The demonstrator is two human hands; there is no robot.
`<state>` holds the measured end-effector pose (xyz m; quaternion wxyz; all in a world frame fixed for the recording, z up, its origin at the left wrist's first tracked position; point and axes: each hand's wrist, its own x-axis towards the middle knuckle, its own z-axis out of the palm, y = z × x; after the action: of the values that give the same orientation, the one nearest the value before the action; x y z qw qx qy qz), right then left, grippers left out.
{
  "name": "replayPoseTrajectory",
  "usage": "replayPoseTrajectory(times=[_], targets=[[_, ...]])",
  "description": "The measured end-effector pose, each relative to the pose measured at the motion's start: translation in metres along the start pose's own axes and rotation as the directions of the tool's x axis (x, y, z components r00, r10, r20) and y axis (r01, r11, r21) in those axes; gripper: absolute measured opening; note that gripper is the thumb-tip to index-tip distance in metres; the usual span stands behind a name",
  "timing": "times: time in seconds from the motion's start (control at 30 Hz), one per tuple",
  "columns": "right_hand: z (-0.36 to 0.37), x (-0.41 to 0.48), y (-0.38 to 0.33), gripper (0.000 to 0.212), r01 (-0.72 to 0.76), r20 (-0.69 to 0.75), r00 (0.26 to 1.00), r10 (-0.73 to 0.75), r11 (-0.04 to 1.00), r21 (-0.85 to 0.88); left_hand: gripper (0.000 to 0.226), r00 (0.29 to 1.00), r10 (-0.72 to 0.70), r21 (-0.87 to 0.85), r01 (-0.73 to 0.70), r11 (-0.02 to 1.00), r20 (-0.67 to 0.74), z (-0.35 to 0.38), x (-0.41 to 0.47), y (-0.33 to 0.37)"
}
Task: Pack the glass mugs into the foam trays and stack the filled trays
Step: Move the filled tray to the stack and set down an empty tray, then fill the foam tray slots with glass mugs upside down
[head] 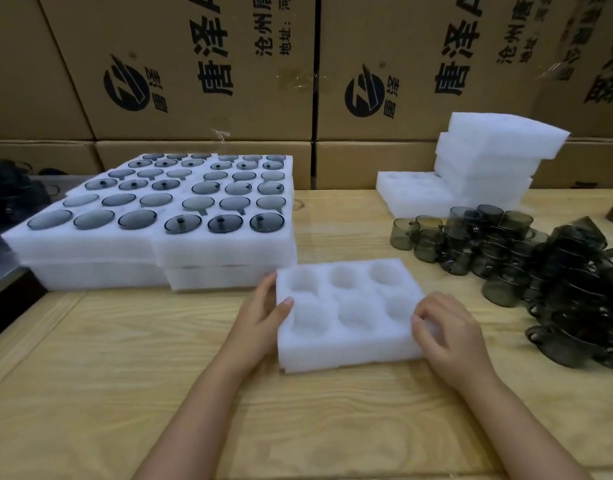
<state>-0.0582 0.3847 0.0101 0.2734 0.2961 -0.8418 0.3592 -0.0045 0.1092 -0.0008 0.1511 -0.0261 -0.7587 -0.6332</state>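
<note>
Foam tray (332, 355) status? Where is it?

> Flat on the wooden table (125, 375), dead centre in front of the person. Six pockets, three by two, all empty.

Hands?

> Both on it. The left hand (260, 313) grips the left edge, with the thumb on the top face and the other fingers down the side wall. The right hand (447, 330) is at the near right corner, with its fingers curled over the top edge and pinching the foam.

Lifted or seated?

> Near edge looks down on the wood. Far side, cannot tell.

Glass mugs (540, 271)?

> Loose pile on the table, right of the tray. Smoky grey, some nested in each other, some on their sides. Near the right hand, not touching it.

Filled trays (152, 247)?

> Left side of the table, further back than the tray. Two layers show, with several trays side by side in each layer. Every pocket on top shows a round of grey glass. Their near right corner sits just beside the tray's far left corner. Touching or apart, can't tell.

Anything else?

> Stack of empty trays (488, 157) at the far right, piled unevenly. One single tray (412, 199) lies flat against the stack's left side. Cardboard boxes (194, 64) with black print stand along the back.
</note>
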Motion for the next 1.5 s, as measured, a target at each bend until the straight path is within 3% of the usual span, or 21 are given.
replayPoseTrajectory(times=[0.2, 0.33, 0.4, 0.57, 0.7, 0.8, 0.9, 1.2, 1.37, 1.5], targets=[[-0.007, -0.002, 0.001, 0.044, -0.065, 0.022, 0.998, 0.065, 0.998, -0.003, 0.051, 1.0, -0.013, -0.056, 0.015, 0.998, 0.026, -0.002, -0.001, -0.005], [-0.014, 0.019, 0.005, 0.037, -0.172, -0.264, 0.951, 0.163, 0.985, -0.011, 0.05, 1.0, -0.011, -0.073, 0.011, 0.997, -0.002, -0.002, -0.001, -0.007], [-0.015, 0.04, 0.016, 0.033, -0.284, -0.314, 0.918, 0.24, 0.954, -0.1, 0.043, 1.0, -0.006, -0.067, 0.005, 0.998, -0.006, -0.001, 0.0, -0.005], [-0.022, 0.11, 0.053, 0.052, -0.508, -0.165, 0.859, 0.485, 0.769, -0.388, 0.034, 1.0, -0.005, 0.015, 0.005, 1.0, 0.005, -0.001, 0.003, 0.002], [-0.029, 0.143, 0.084, 0.052, -0.532, -0.081, 0.79, 0.607, 0.614, -0.583, 0.041, 0.999, -0.048, 0.101, 0.046, 0.994, 0.019, -0.003, 0.002, 0.002], [-0.029, 0.152, 0.099, 0.047, -0.552, -0.09, 0.734, 0.674, 0.513, -0.658, 0.056, 0.995, -0.1, 0.303, 0.088, 0.949, 0.022, -0.001, 0.004, 0.004], [-0.029, 0.154, 0.106, 0.041, -0.537, -0.105, 0.735, 0.67, 0.48, -0.694, 0.059, 0.994, -0.11, 0.416, 0.091, 0.905, 0.021, 0.002, 0.005, 0.003], [-0.026, 0.159, 0.114, 0.02, -0.484, -0.113, 0.795, 0.596, 0.513, -0.709, 0.055, 0.99, -0.142, 0.445, 0.117, 0.888, 0.024, 0.001, 0.004, 0.003], [-0.022, 0.161, 0.075, 0.014, -0.495, -0.134, 0.862, 0.49, 0.752, -0.435, 0.067, 0.994, -0.106, 0.395, 0.081, 0.915, 0.041, 0.001, 0.004, 0.005], [-0.009, 0.149, 0.007, 0.007, -0.343, -0.05, 0.939, 0.34, 0.935, -0.091, 0.067, 0.995, -0.083, 0.31, 0.063, 0.949, 0.05, 0.0, 0.003, 0.005]])
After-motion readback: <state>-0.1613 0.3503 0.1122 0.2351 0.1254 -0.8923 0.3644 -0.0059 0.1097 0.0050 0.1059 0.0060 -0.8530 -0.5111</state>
